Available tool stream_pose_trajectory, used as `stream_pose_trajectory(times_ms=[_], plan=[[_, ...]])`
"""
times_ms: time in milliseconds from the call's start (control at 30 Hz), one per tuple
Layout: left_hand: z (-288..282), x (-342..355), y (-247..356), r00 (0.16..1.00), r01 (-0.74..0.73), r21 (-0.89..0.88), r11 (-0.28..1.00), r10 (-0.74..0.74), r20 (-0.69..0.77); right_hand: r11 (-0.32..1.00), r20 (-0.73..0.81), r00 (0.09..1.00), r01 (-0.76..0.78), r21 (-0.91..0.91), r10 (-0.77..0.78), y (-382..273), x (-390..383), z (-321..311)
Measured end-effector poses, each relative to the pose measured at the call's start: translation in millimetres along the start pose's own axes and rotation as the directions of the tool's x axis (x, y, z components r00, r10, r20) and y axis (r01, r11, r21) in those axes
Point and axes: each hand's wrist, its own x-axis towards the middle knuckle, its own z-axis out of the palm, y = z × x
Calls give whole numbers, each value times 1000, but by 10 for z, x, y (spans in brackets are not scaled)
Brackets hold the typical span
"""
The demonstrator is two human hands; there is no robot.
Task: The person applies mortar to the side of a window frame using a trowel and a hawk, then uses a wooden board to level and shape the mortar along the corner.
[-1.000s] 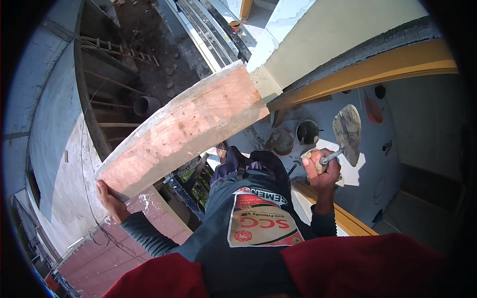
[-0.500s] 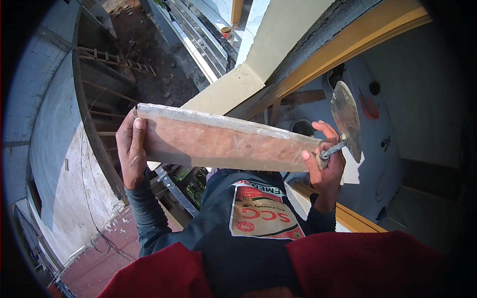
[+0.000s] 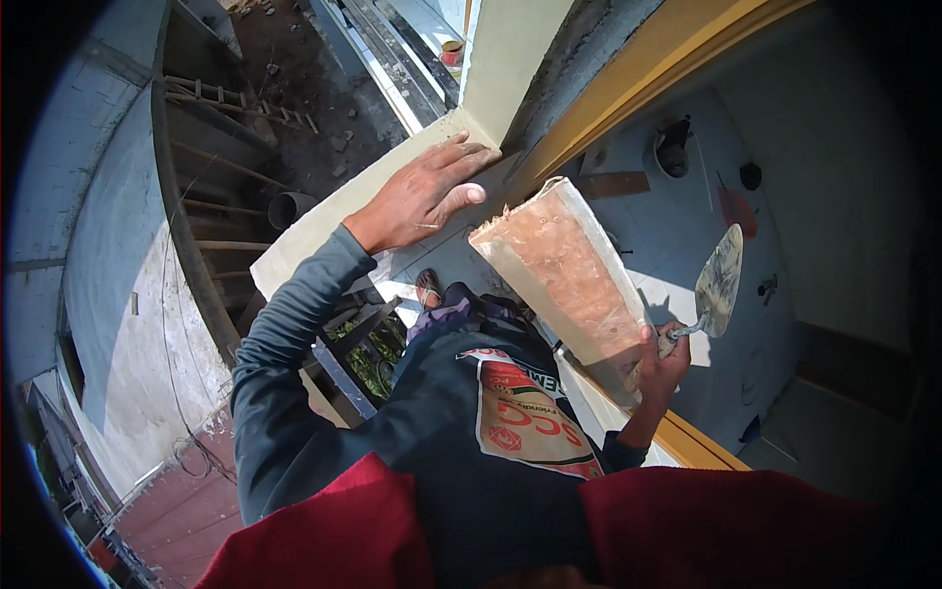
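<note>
Your left hand (image 3: 422, 201) is spread, palm down over the pale ledge (image 3: 304, 245) — whether it presses, I can't tell. Your right hand (image 3: 663, 368) is closed round the trowel (image 3: 721, 283) and seems to pinch the near end of the board (image 3: 569, 270), right of the ledge. The board looks stiff, fairly light, probably gritty — best held by its long edges, off the splintered end. Farther right of the ledge stands a bucket (image 3: 671, 155).

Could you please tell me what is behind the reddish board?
Beyond the reddish board, pale floor and a brown plank show; whatever the board directly covers cannot be seen.
</note>
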Motion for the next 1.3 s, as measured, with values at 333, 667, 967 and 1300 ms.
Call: stream_pose_trajectory(times_ms=[333, 667, 967, 1300], plan=[[-51, -167, -987, 983, 181, 586, 790, -153, -97, 999, -135, 990, -38, 28, 42, 158, -214, -91], [103, -48, -1069, 967, 251, 583, 773, -175, -184, 996, -115, 989, -88, 9, 88, 140, -251, -63], [313, 75, -848, 981, 189, 609, 770, -125, -145, 996, -142, 990, 9, -92, -22, 139, -230, -10], [413, -46, -518, 993, 13, 419, 908, -61, 99, 999, -136, 990, -17, 37, 22, 111, -280, 47]])
